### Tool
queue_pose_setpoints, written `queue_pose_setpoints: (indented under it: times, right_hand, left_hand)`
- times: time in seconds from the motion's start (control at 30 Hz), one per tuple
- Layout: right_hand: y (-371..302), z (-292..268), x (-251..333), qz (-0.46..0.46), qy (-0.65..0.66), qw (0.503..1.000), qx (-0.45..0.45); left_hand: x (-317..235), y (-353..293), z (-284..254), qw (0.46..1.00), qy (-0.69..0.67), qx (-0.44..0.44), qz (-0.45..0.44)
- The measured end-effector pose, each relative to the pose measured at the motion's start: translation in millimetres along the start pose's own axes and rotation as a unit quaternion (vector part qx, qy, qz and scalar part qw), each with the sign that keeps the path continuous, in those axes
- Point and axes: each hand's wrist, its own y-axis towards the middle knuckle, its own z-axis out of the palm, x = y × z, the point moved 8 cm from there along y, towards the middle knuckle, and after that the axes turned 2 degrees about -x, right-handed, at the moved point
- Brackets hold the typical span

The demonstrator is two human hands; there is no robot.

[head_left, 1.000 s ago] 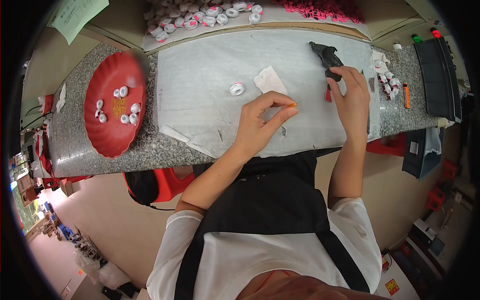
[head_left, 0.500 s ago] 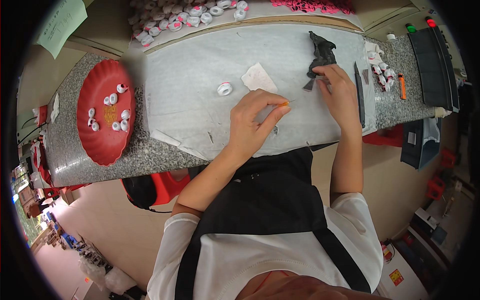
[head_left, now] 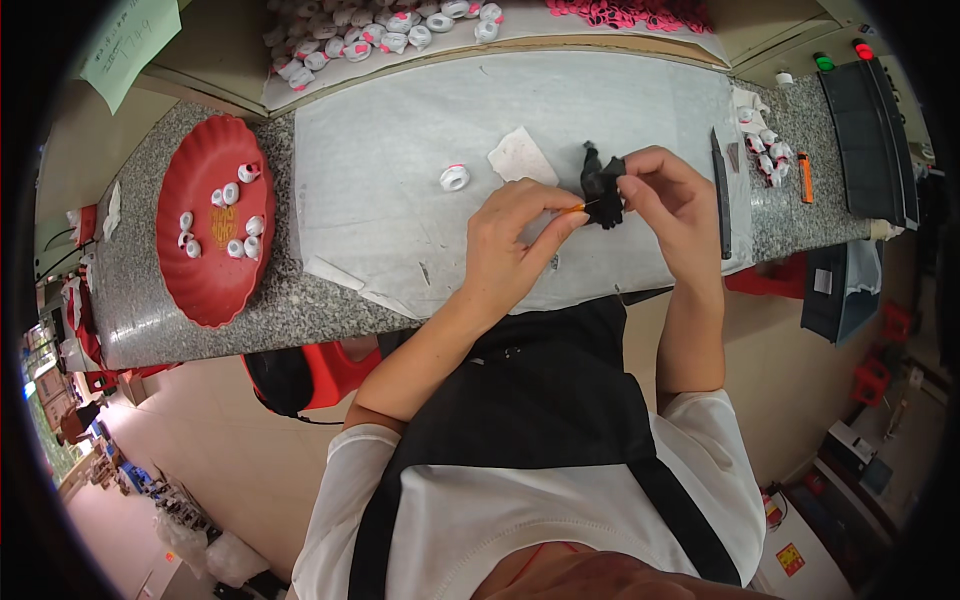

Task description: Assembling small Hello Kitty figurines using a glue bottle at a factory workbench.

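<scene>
My right hand grips a small black tool above the white sheet on the granite counter. My left hand pinches a thin orange-tipped piece and holds its tip against the black tool. A single white and pink ring-shaped part lies on the sheet to the left of my hands. Beside it rests a small white paper scrap.
A red scalloped plate with several white parts sits at the counter's left. More white parts and pink pieces line the back. At the right lie a dark strip, a small pile of white parts, an orange lighter and a black machine.
My right hand has carried the black tool from the right side of the sheet toward the middle. My left hand has risen off the sheet to meet it.
</scene>
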Motion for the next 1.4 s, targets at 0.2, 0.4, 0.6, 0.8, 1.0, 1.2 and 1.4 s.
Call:
queue_pose_setpoints:
  times: [0.2, 0.4, 0.6, 0.8, 1.0, 1.2, 1.4]
  right_hand:
    - [-6.7, 15.3, -10.4, 0.095, 0.176, 0.975, 0.093]
    - [-7.1, 15.8, -2.7, 0.069, 0.14, 0.984, 0.081]
    - [-9.5, 15.8, 20.1, -0.031, -0.052, 0.996, 0.066]
    - [-8.9, 12.6, 29.1, -0.075, -0.104, 0.989, 0.074]
    - [-10.2, 14.0, 37.1, -0.1, -0.17, 0.978, 0.073]
    - [-7.0, -34.8, 45.1, -0.119, -0.18, 0.97, -0.111]
    - [1.1, -67.0, 38.5, -0.106, -0.371, 0.901, -0.199]
  left_hand:
    - [-0.5, 0.7, 2.4, 1.0, -0.003, 0.029, -0.007]
    - [-0.9, 0.6, 2.5, 0.999, 0.011, 0.03, 0.0]
    - [-6.0, 0.0, 3.8, 0.998, 0.036, 0.029, 0.032]
    - [-6.5, -0.6, 4.3, 0.998, 0.038, 0.026, 0.038]
    - [-6.8, -0.6, 4.2, 0.997, 0.051, 0.009, 0.053]
    - [-6.2, -0.4, -0.3, 0.999, 0.023, -0.003, 0.036]
    - [-3.4, -2.1, -2.4, 0.999, -0.03, -0.001, -0.009]
